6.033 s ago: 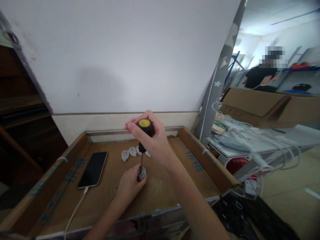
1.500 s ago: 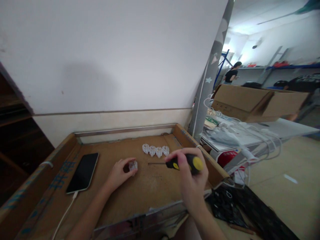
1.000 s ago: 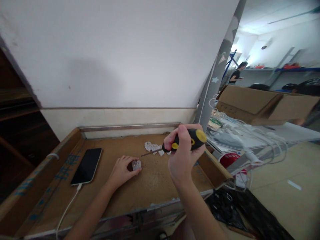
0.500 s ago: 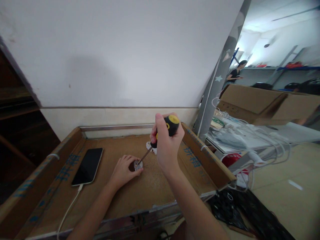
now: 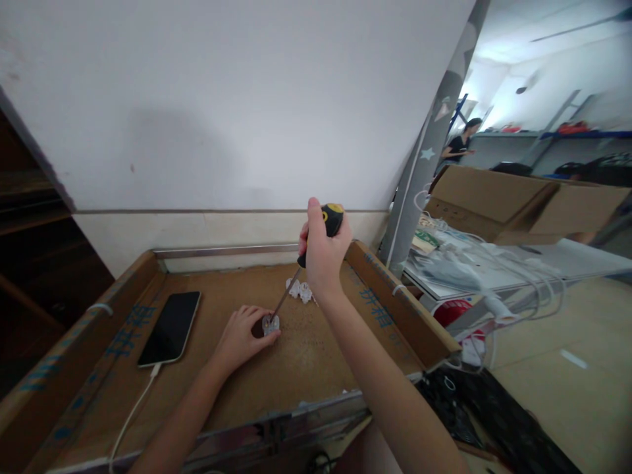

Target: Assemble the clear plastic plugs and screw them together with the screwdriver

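Screwdriver, black and yellow, grasped in right hand, thumb up near the butt end, shaft slanting down-left with tip at the clear plastic piece; too small to tell if it sits in a screw. Left hand rests on cardboard-lined tabletop, holding that piece between thumb and fingers near the middle, more clear pieces lying behind it, partly hidden by right hand. Phone with white cable plugged in lies at left; cardboard box at right, person in dark top beyond.
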A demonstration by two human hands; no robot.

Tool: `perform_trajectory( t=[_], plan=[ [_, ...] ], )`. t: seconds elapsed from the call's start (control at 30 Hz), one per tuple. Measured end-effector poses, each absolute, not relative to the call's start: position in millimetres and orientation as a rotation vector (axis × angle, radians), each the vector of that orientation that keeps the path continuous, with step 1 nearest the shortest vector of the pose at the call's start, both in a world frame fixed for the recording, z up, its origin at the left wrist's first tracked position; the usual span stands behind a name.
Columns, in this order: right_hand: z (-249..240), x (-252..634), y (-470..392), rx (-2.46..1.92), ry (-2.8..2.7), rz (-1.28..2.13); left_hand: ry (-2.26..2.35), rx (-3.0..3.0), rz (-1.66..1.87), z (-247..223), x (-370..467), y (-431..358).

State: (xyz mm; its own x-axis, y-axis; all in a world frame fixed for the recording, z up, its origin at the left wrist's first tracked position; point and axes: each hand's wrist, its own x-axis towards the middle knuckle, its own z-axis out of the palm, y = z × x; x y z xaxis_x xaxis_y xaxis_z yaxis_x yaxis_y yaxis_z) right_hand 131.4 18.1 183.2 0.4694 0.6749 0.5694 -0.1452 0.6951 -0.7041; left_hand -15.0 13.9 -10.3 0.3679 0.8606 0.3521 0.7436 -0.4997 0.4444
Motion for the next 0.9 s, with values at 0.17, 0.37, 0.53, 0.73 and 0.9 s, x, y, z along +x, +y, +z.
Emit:
perform_trajectory(
  t=[0.17,0.37,0.53,0.73,0.9],
  plan=[
    [186.6,130.7,11.7,-0.645,-1.055,0.663,1.477,2.467,0.752,-3.2,-13.4,9.9],
    [189.6,130.2,1.6,-0.621,-1.146,0.691,2.333,2.16,0.798,10.5,-79.2,12.6],
    [186.6,129.8,5.5,-0.609,-1.122,0.71,2.48,1.857,0.446,9.6,-130.7,23.6],
    [183.9,125.4,0.6,-0.6,-1.124,0.713,2.448,1.842,0.414,10.3,-123.8,28.6],
    [183.3,123.4,-3.7,-0.574,-1.148,0.721,2.428,1.906,0.472,6.1,-131.9,22.6]
  ],
)
